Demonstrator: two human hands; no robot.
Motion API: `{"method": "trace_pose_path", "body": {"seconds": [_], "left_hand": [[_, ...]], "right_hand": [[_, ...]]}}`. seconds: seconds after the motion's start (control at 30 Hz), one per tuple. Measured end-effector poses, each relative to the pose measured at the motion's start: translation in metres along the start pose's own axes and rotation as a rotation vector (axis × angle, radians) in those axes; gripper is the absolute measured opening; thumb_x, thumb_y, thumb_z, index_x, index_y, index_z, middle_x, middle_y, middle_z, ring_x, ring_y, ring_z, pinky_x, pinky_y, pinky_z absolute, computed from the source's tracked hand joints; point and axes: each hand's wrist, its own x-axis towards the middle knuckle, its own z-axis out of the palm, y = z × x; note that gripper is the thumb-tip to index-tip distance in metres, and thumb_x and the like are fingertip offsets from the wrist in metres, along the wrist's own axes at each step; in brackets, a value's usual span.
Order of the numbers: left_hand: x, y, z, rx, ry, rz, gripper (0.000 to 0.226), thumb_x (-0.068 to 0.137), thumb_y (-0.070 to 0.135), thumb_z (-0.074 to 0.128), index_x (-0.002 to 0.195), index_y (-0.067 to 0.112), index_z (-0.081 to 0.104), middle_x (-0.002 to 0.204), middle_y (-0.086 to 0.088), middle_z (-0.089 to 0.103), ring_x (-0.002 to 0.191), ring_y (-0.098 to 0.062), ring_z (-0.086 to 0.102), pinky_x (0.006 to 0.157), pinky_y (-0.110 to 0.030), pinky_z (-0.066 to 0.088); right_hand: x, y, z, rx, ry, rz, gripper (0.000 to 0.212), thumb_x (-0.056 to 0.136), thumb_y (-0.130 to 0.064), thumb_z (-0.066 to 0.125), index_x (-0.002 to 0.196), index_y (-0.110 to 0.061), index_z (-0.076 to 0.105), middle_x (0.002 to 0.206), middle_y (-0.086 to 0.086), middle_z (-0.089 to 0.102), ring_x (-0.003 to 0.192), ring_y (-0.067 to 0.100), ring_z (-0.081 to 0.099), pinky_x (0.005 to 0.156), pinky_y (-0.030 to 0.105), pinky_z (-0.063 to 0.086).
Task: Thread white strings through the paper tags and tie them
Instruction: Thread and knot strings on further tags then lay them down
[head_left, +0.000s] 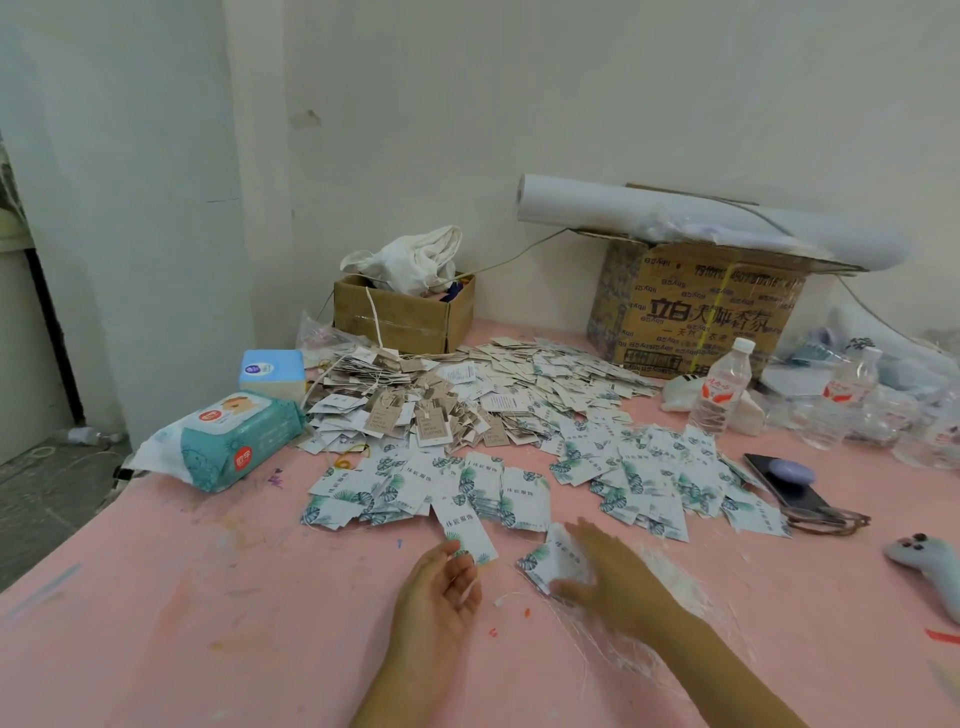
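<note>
Evidently readying one for threading, the left hand (441, 587) pinches a leaf-printed paper tag (470, 540) by its end, while the right hand (605, 569) rests straight-fingered on a small tag stack (543, 564) beside loose white strings (670, 618), the big heap (519, 410) lying beyond.

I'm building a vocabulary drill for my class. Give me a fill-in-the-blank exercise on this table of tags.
1. The left hand holds a single leaf-printed paper ___.
2. The white roll lies on top of the large cardboard ___.
3. The table cover is ___ in colour.
Missing words: tag; box; pink.
</note>
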Motion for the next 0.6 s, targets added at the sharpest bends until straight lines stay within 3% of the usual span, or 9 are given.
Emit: {"method": "trace_pose_path", "body": {"seconds": [0.1,0.2,0.27,0.33,0.4,0.5,0.6], "left_hand": [[-0.004,0.000,-0.001,0.003,-0.011,0.008,0.017,0.097,0.005,0.045,0.095,0.005,0.062,0.065,-0.006,0.065,0.067,-0.018,0.056,0.067,-0.030,0.045],[-0.007,0.001,-0.002,0.017,-0.020,0.017,0.016,0.096,0.005,0.047,0.094,0.005,0.062,0.064,-0.005,0.065,0.062,-0.016,0.058,0.065,-0.029,0.045],[-0.010,0.002,-0.002,0.029,-0.023,0.027,0.016,0.096,0.005,0.046,0.094,0.005,0.062,0.065,-0.005,0.065,0.060,-0.015,0.059,0.063,-0.028,0.046],[-0.012,0.002,-0.003,0.039,-0.025,0.034,0.017,0.097,0.004,0.046,0.094,0.006,0.062,0.065,-0.005,0.065,0.060,-0.014,0.059,0.061,-0.027,0.048],[-0.013,0.002,-0.002,0.047,-0.025,0.037,0.017,0.097,0.004,0.045,0.094,0.006,0.062,0.063,-0.005,0.065,0.059,-0.014,0.059,0.057,-0.025,0.049],[-0.015,0.003,-0.001,0.050,-0.024,0.035,0.018,0.097,0.003,0.044,0.094,0.006,0.062,0.062,-0.005,0.065,0.057,-0.014,0.059,0.053,-0.023,0.050],[-0.015,0.003,-0.002,0.049,-0.024,0.033,0.018,0.097,0.002,0.044,0.094,0.005,0.062,0.063,-0.005,0.065,0.057,-0.014,0.059,0.055,-0.024,0.050]], "right_hand": [[-0.007,-0.008,0.003,-0.171,-0.077,-0.006,0.080,0.090,-0.062,0.045,0.153,-0.023,0.015,0.161,-0.001,0.008,0.148,0.019,0.010,0.119,0.033,0.002],[-0.011,-0.016,0.000,-0.288,-0.030,-0.046,0.058,0.099,-0.046,0.040,0.148,-0.019,0.028,0.155,0.002,0.030,0.140,0.020,0.031,0.115,0.031,0.019],[-0.013,-0.020,0.001,-0.263,-0.005,-0.033,0.043,0.096,-0.033,0.043,0.137,-0.019,0.042,0.136,0.003,0.051,0.120,0.020,0.050,0.094,0.028,0.040],[-0.016,-0.023,0.004,-0.238,0.017,-0.003,0.036,0.093,-0.028,0.045,0.128,-0.019,0.047,0.120,0.002,0.059,0.106,0.019,0.056,0.077,0.027,0.042],[-0.018,-0.025,0.008,-0.173,0.025,0.004,0.049,0.091,-0.034,0.047,0.137,-0.021,0.039,0.125,0.002,0.055,0.111,0.020,0.054,0.084,0.028,0.043],[-0.016,-0.031,0.015,-0.142,-0.002,-0.001,0.074,0.088,-0.057,0.047,0.150,-0.029,0.018,0.136,0.006,0.045,0.124,0.023,0.045,0.097,0.034,0.042],[-0.010,-0.037,0.022,-0.260,-0.009,0.025,0.068,0.090,-0.064,0.038,0.149,-0.037,0.017,0.133,0.012,0.044,0.123,0.027,0.045,0.095,0.036,0.046]]}}
